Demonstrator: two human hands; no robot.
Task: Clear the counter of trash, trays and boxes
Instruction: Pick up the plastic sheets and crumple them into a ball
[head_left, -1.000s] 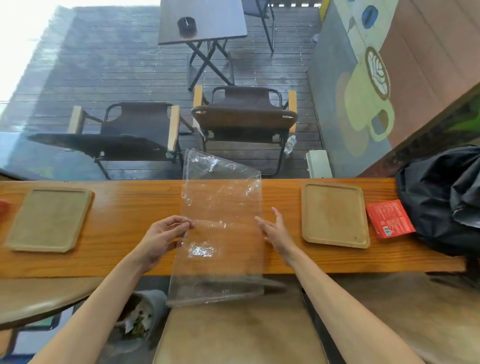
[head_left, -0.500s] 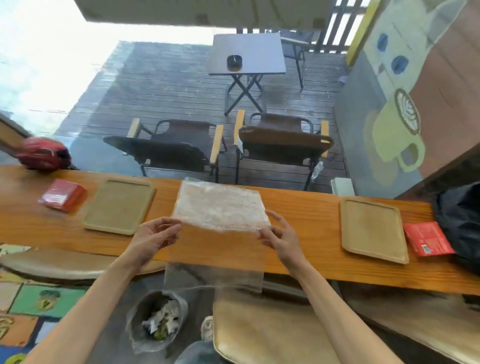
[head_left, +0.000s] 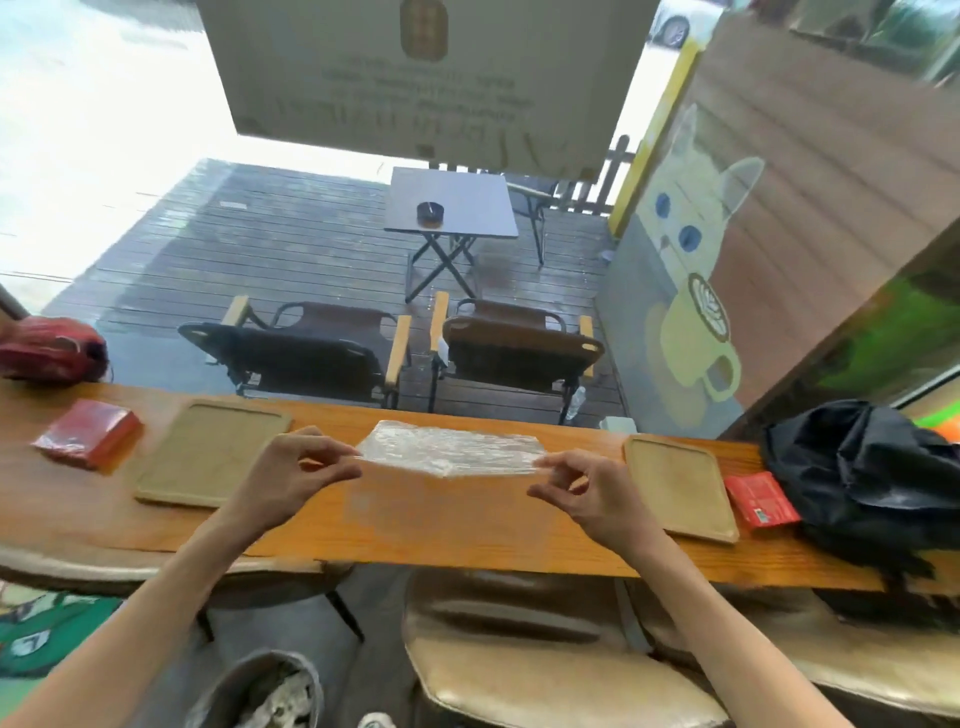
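Clear plastic bag (head_left: 451, 453) is stretched over the wooden counter (head_left: 441, 525) at twelve o'clock; I see my left hand (head_left: 291, 480) and right hand (head_left: 587, 499) pinching its ends, other fingers loose.

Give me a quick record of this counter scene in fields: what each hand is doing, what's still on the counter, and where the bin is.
left hand: pinching the left edge of the clear plastic sheet
right hand: pinching its right edge
sheet: folded, held over the counter
trays: left tray, right tray
boxes: left red box, right red box
bags: black bag, red bag
trash bin: on the floor below, lower left
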